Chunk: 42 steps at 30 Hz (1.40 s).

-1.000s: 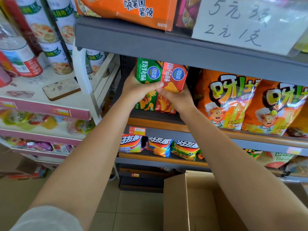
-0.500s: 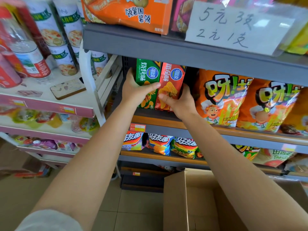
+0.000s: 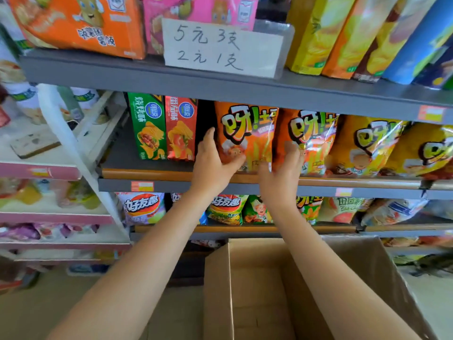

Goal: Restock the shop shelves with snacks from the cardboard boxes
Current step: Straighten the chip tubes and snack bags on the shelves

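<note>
Left hand: the left hand grips the left edge of an orange snack bag at mid-frame, fingers reaching up along its side and thumb pressed across its lower front.
Right hand: the right hand is at the same bag's lower right corner, fingers raised between it and the next orange bag; motion blur hides whether it holds either, so its grip cannot be told.
Bag held: upright on the middle shelf, first in a row of matching orange bags running to the right edge of the frame.
Boxed snacks: a green box and a red box stand upright, touching, left of the hands, with a dark gap between the red box and the held bag.
Price sign: a handwritten white card hangs on the upper shelf's edge, top centre.
Lower shelf: more snack packets line the shelf below the forearms.
Cardboard box: an open cardboard box sits at bottom centre, beneath both arms; nothing shows inside it from this angle.
Side rack: a white-and-pink rack with blurred goods fills the left of the frame.
</note>
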Tool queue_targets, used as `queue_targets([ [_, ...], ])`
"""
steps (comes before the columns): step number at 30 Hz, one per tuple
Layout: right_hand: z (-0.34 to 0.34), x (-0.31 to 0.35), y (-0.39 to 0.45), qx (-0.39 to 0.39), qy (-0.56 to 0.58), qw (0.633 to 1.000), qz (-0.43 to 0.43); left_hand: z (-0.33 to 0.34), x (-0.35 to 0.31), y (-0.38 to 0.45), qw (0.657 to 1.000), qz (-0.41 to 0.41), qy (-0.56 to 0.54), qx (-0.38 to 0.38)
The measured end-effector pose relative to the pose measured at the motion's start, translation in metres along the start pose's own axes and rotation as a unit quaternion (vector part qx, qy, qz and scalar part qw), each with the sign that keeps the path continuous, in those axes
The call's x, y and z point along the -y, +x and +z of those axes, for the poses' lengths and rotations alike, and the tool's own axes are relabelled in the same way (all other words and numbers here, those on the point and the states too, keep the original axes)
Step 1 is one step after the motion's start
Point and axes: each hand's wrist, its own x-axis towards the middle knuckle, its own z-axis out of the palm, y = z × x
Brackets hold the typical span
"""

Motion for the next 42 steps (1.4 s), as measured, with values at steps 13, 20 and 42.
queue_targets([
  [13, -0.026, -0.032, 0.038, 0.274, -0.214, 0.938, 0.002, 0.043, -0.012, 0.017, 0.992, -0.079, 0.057, -0.076],
  [20, -0.029, -0.040, 0.039, 0.285, -0.282, 0.913, -0.080, 0.051, -0.013, 0.011, 0.983, -0.085, 0.106, -0.122],
  [42, -0.008, -0.021, 0.065, 0.288, 0.012, 0.955, 0.071, 0.029, -0.011, 0.040, 0.988, -0.119, -0.098, -0.004],
])
